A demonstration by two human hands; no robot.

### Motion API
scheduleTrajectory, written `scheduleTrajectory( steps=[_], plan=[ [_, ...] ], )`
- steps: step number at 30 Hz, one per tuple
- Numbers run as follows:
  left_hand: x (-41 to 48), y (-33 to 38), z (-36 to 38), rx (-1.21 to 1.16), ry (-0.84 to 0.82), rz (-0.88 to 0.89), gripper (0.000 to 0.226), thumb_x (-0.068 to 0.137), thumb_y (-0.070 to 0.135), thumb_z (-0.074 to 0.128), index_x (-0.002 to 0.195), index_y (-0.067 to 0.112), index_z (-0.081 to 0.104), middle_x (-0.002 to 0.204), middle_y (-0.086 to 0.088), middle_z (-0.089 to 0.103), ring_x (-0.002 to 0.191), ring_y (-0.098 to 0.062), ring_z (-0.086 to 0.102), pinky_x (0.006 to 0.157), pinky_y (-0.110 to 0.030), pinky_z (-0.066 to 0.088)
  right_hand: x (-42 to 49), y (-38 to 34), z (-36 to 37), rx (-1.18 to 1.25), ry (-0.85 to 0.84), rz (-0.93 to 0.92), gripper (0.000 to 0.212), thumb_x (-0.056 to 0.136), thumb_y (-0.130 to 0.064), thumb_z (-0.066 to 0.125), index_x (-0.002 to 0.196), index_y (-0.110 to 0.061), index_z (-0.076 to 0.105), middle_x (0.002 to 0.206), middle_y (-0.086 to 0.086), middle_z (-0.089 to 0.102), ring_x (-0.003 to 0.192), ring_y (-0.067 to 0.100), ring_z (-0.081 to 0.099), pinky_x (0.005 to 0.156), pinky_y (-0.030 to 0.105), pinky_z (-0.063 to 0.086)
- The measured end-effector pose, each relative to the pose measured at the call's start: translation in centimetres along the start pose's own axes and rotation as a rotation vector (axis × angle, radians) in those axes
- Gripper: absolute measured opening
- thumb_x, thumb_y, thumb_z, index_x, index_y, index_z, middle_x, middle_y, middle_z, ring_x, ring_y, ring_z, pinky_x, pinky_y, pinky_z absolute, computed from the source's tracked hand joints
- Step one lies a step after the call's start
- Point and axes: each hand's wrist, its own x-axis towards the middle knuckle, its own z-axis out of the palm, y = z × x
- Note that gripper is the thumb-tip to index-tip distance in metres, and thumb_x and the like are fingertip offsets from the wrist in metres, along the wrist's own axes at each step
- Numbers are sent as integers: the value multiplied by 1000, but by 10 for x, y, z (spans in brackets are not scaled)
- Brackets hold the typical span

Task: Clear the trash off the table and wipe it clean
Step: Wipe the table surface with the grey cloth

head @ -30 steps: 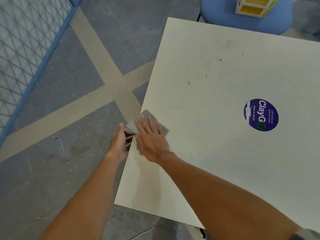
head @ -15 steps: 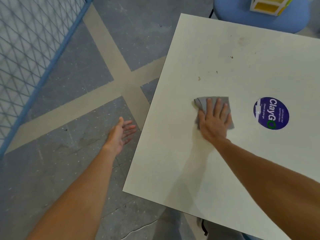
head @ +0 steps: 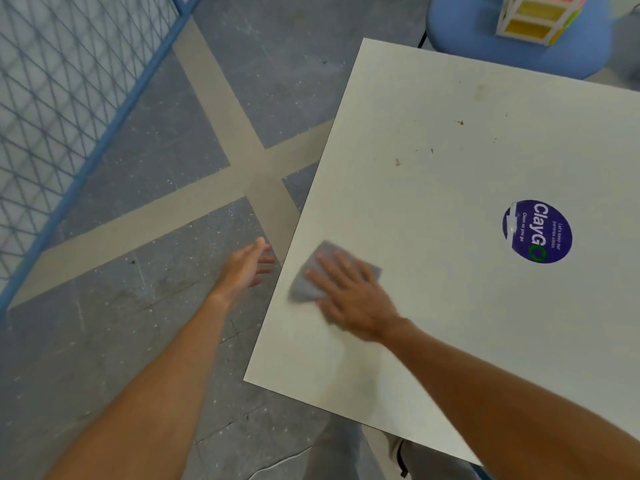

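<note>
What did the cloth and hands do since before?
The right hand, flat on the grey cloth, swept it from the left edge of the table out toward the purple sticker, then back to that edge. The left hand drew off the edge, opened, and now waits beside it. The crumbs farther up stayed.

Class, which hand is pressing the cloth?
The right hand, flat on the grey cloth; the left hand hangs open beyond the table edge, holding nothing.
</note>
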Motion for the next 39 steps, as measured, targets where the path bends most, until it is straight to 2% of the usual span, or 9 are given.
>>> scheduleTrajectory(
  steps=[7, 12, 15, 19, 24, 27, 30, 35, 39],
  plan=[
    [-3, -9, 61, 387, 33, 258, 38, 102, 50, 37, 121, 22, 53, 116, 5, 63, 108, -17, 56, 90, -32, 40, -39, 119, -40, 150, 63, 712, 66, 97, -64, 11, 155, -36, -8, 163, -2, -17, 149, 23, -18, 120, 46, -7],
    [8, -8, 54, 509, 63, 316, 39, 102, 54, 32, 104, 23, 55, 103, 3, 66, 98, -20, 59, 86, -38, 46, -10, 94, -40, 297, 112, 1026, 71, 99, -59, 23, 155, -31, -10, 162, 6, -20, 148, 30, -20, 118, 53, -8],
    [15, -3, 45, 456, 161, 330, 42, 103, 45, 33, 80, 15, 52, 74, 1, 57, 74, -23, 53, 66, -37, 42, 19, 41, -34, 292, 80, 876, 73, 98, -59, 24, 155, -29, -11, 161, 8, -23, 147, 32, -22, 116, 54, -10],
    [6, 8, 37, 338, 382, 426, 31, 103, 38, 38, 93, 18, 59, 90, 0, 58, 84, -19, 56, 75, -36, 45, 42, -26, -31, 424, -18, 541, 69, 100, -57, 19, 155, -29, -12, 159, 2, -28, 146, 24, -28, 117, 49, -16],
    [-22, 13, 58, 594, 365, 663, 19, 100, 23, 47, 112, 16, 61, 111, -1, 55, 101, -22, 55, 87, -35, 47, 30, -17, -57, 913, 324, 574, 50, 102, -32, 29, 152, -29, 28, 156, -2, 36, 139, 18, 38, 116, 40, 31],
    [-23, 4, 91, 837, 249, 708, 42, 101, 30, 43, 139, 12, 50, 147, -8, 43, 135, -27, 40, 114, -40, 33, 6, 25, -63, 867, 539, 660, 57, 84, -10, 35, 139, -15, 51, 133, 4, 59, 119, 22, 56, 106, 43, 42],
    [-27, -6, 127, 1061, 181, 674, 59, 102, 44, 31, 154, 16, 27, 162, -9, 21, 150, -29, 13, 121, -46, 15, -24, 74, -59, 603, 560, 755, 47, 90, -8, 45, 136, -14, 51, 132, 8, 57, 121, 29, 51, 106, 44, 38],
    [-59, -24, 169, 1147, 201, 707, 60, 97, 52, 39, 148, 20, 39, 130, -7, 46, 122, -29, 44, 107, -47, 33, -84, 117, -38, 392, 438, 841, 45, 98, -27, 47, 142, -18, 43, 154, 2, 35, 143, 23, 27, 112, 45, 25],
    [-72, -56, 140, 1157, 264, 600, 56, 101, 50, 29, 153, 31, 29, 151, -4, 26, 143, -28, 28, 117, -50, 19, -102, 126, -23, 284, 293, 728, 52, 103, -40, 34, 152, -24, 27, 163, 0, 15, 151, 19, 7, 119, 42, 10]
  ],
)
